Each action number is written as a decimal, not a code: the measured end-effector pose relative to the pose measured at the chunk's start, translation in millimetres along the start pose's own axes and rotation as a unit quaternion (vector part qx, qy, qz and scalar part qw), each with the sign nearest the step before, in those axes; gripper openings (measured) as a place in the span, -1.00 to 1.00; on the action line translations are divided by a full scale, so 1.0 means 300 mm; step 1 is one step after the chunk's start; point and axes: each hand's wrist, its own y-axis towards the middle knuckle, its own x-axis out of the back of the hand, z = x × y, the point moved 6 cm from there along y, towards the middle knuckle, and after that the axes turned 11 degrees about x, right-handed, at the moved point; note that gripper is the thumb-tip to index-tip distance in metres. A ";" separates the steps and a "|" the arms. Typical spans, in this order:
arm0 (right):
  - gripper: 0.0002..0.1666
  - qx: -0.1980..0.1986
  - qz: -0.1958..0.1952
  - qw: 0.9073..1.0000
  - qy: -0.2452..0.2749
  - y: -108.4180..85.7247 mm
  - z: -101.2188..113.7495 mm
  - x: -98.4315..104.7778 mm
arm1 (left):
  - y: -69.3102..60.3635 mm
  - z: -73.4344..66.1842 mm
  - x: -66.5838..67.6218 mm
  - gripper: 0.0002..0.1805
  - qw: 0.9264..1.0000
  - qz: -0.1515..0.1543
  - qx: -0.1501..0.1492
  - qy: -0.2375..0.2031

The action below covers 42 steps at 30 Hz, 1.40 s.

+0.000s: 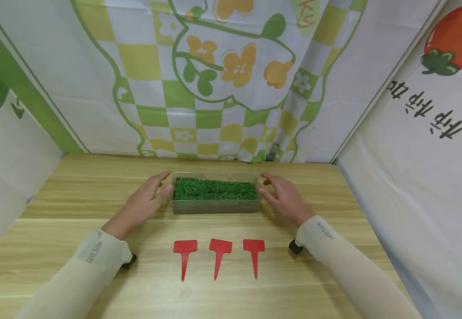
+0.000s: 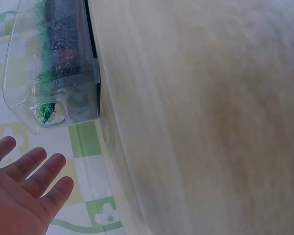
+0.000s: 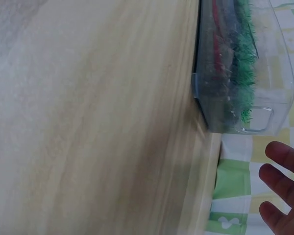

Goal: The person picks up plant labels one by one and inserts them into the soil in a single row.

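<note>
Left of centre, the left hand (image 1: 144, 201), fingers apart, flanks the clear rectangular plastic tub (image 1: 216, 207) of green turf (image 1: 215, 189), which lies beyond three red T-shaped markers (image 1: 220, 246); the right hand (image 1: 288, 198), fingers apart, flanks the tub's right end. Probable step: tub positioning; further shifting requires closing inward.

Small dark lettering that reads "Let's Slim" runs across the cuff of the person's right sleeve (image 1: 352, 266); similar, blurrier lettering marks the left sleeve (image 1: 71, 279). On the patterned back cloth (image 1: 223, 106), a green patch (image 1: 305, 17) shows orange letters, "ky". Slanting black Chinese characters, apparently 柿柿如, stand on the right-hand white cloth (image 1: 426, 177), below a printed red fruit (image 1: 458, 37).
</note>
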 end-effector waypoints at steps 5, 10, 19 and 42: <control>-0.25 -0.004 0.011 1.000 0.004 0.000 0.005 -0.015 | 0.001 -0.002 -0.014 -0.30 1.000 0.010 0.003 -0.002; -0.24 -0.011 0.020 1.000 0.006 0.001 0.004 -0.024 | 0.007 -0.004 -0.025 -0.29 1.000 0.014 0.003 -0.002; -0.19 -0.028 0.037 0.999 -0.003 0.005 0.002 -0.056 | 0.014 0.000 -0.040 -0.34 1.000 0.024 -0.003 -0.001; -0.31 -0.044 0.053 0.996 0.060 0.016 0.038 -0.085 | 0.010 0.003 -0.039 -0.27 0.996 0.081 0.023 0.019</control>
